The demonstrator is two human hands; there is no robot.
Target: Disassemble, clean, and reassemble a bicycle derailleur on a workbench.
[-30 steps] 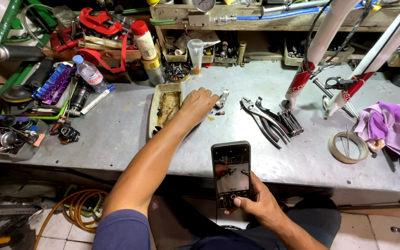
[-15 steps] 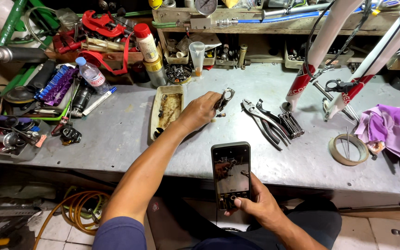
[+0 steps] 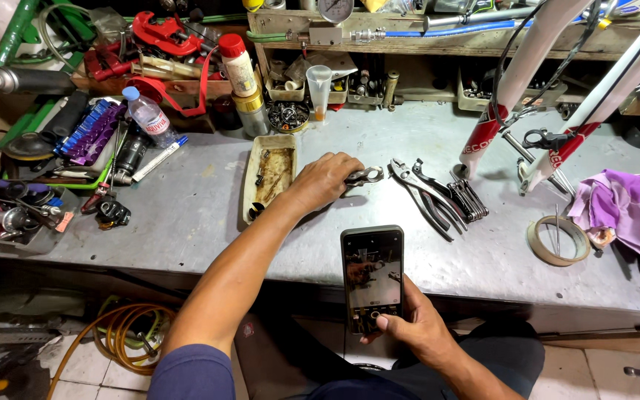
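Left hand (image 3: 325, 180) clamped on a small dark metal bike part (image 3: 365, 176), resting on the grey metal worktop (image 3: 187, 215) near centre. Greasy rectangular tray (image 3: 250, 185) touches the wrist at 9 o'clock; pliers (image 3: 420, 189) lie just beside the part at 3 o'clock. Right hand (image 3: 416, 330) at 6 o'clock, fingers wrapped around an upright smartphone (image 3: 372, 275), thumb on its lower screen. Tape roll (image 3: 557, 241) sits well apart at 3 o'clock.

The left hand (image 3: 325, 180) covers most of the small metal part (image 3: 365, 176); its shape is unclear.
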